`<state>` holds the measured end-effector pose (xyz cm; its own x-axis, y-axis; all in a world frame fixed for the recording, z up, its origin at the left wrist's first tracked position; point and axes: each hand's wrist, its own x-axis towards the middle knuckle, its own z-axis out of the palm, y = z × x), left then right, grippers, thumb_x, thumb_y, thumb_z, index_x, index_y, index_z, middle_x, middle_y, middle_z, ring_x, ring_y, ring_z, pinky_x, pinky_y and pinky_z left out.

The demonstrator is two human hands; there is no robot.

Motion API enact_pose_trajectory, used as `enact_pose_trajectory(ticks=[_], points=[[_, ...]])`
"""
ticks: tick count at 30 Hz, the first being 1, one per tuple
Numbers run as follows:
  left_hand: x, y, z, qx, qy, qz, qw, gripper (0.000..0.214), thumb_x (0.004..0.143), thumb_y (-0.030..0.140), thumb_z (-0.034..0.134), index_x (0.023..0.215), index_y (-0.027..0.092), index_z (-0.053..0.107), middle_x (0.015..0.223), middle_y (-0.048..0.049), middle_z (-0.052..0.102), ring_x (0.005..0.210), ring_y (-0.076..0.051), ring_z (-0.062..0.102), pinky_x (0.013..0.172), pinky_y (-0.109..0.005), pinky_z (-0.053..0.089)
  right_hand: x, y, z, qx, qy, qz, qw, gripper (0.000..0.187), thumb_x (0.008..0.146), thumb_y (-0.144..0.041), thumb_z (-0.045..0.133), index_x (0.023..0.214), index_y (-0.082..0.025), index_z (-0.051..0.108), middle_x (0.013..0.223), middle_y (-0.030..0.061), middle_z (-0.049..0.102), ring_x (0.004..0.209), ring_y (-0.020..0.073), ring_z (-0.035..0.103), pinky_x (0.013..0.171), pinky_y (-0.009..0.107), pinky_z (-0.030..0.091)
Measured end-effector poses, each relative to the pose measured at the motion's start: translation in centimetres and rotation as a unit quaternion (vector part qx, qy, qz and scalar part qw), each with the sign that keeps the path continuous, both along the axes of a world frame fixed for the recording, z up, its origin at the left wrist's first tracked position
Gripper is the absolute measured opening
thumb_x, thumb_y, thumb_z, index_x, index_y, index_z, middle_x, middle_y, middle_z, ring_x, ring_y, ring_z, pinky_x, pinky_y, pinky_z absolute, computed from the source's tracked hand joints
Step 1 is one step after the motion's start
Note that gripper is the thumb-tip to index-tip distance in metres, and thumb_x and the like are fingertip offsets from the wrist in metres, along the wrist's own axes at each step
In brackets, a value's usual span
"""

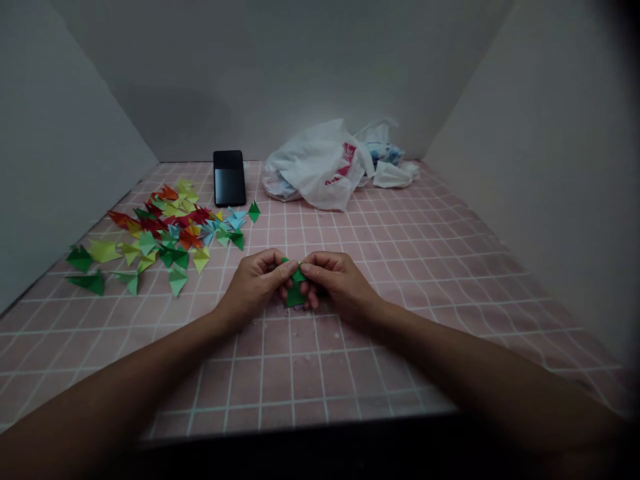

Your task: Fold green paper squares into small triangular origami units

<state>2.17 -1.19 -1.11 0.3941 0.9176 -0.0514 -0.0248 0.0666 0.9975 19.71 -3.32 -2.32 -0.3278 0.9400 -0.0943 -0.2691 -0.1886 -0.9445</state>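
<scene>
My left hand (257,283) and my right hand (337,280) meet at the middle of the pink tiled surface (400,267). Both pinch one small green folded paper piece (295,293) between thumbs and fingertips, the fingers curled round it. Most of the paper is hidden by the fingers; only its lower part and a tip show. The hands rest low, at or just above the surface.
A heap of several folded paper triangles (165,240) in green, yellow, red, orange and blue lies to the left. A black phone (229,177) stands at the back. White plastic bags (320,167) lie at the back centre. Grey walls enclose three sides.
</scene>
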Motion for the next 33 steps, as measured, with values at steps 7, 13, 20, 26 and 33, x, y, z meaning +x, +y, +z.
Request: enact_pose_trajectory(ticks=[7, 13, 20, 26, 33], points=[[0.0, 0.4, -0.6, -0.024, -0.069, -0.041, 0.996, 0.027, 0.086, 0.04, 0.073, 0.079, 0.015, 0.065, 0.071, 0.0002, 0.069, 0.055, -0.009, 0.06, 0.056, -0.021, 0.053, -0.1, 0.2, -0.1, 0.001, 0.033, -0.029, 0.999, 0.025, 0.085, -0.036, 0.071, 0.072, -0.018, 0.061, 0.059, -0.0033, 0.065, 0.04, 0.0075, 0.054, 0.041, 0.021, 0.044], [0.0, 0.2, -0.4, 0.018, -0.024, -0.004, 1.0, 0.022, 0.083, 0.033, 0.074, 0.076, 0.016, 0.061, 0.067, 0.0013, 0.066, 0.053, -0.009, 0.058, 0.052, -0.021, 0.049, -0.1, 0.1, -0.1, 0.024, 0.0, -0.021, 0.999, 0.026, 0.084, -0.039, 0.072, 0.074, -0.018, 0.061, 0.062, -0.0031, 0.064, 0.044, 0.0083, 0.055, 0.044, 0.021, 0.043], [-0.2, 0.1, -0.5, 0.184, 0.039, 0.047, 0.981, 0.009, 0.082, 0.023, 0.072, 0.082, 0.017, 0.065, 0.072, 0.0016, 0.062, 0.064, -0.012, 0.059, 0.06, -0.023, 0.05, 0.0, -0.2, 0.5, 0.14, -0.091, -0.08, 0.983, 0.014, 0.088, -0.031, 0.07, 0.081, -0.019, 0.068, 0.065, -0.0043, 0.058, 0.054, 0.0083, 0.047, 0.052, 0.023, 0.038], [-0.6, 0.3, -0.6, 0.421, 0.087, 0.08, 0.9, 0.01, 0.086, 0.01, 0.069, 0.086, 0.019, 0.066, 0.082, -0.0004, 0.062, 0.075, -0.013, 0.061, 0.064, -0.023, 0.05, 0.3, 0.0, 0.2, 0.337, -0.217, -0.138, 0.906, 0.008, 0.089, -0.018, 0.065, 0.09, -0.022, 0.072, 0.083, 0.0018, 0.067, 0.079, 0.0157, 0.062, 0.07, 0.031, 0.048], [-1.1, 0.2, -0.1, 0.602, 0.148, 0.099, 0.779, 0.017, 0.089, 0.006, 0.067, 0.094, 0.022, 0.064, 0.091, -0.0016, 0.065, 0.083, -0.013, 0.064, 0.072, -0.025, 0.055, -0.1, -0.8, 0.4, 0.264, -0.135, -0.139, 0.945, 0.012, 0.094, -0.021, 0.057, 0.104, -0.024, 0.062, 0.087, -0.0004, 0.065, 0.068, 0.0113, 0.06, 0.062, 0.026, 0.049]])
